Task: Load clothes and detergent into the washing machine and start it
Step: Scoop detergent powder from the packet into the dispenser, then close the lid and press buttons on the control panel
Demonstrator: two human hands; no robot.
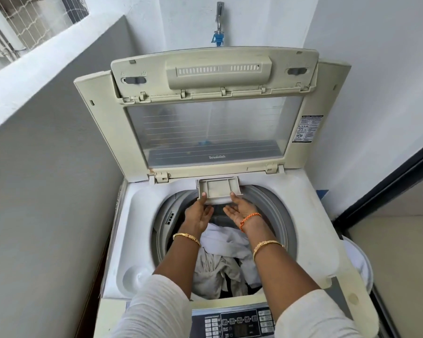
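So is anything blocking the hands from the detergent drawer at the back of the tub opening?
Nothing visible. The left hand and right hand already have fingers on the front edge of the detergent drawer, which is pulled out above the clothes.

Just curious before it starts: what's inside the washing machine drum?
Crumpled white and pale clothes fill the drum, with something dark lower down. Both forearms cover part of the pile, so what lies deeper cannot be seen.

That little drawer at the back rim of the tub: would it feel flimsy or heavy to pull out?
The detergent drawer looks like thin moulded plastic, so probably light and stiff. Both hands, left hand and right hand, touch only its front corners, suggesting little resistance. It seems to slide straight, unlikely to tip.
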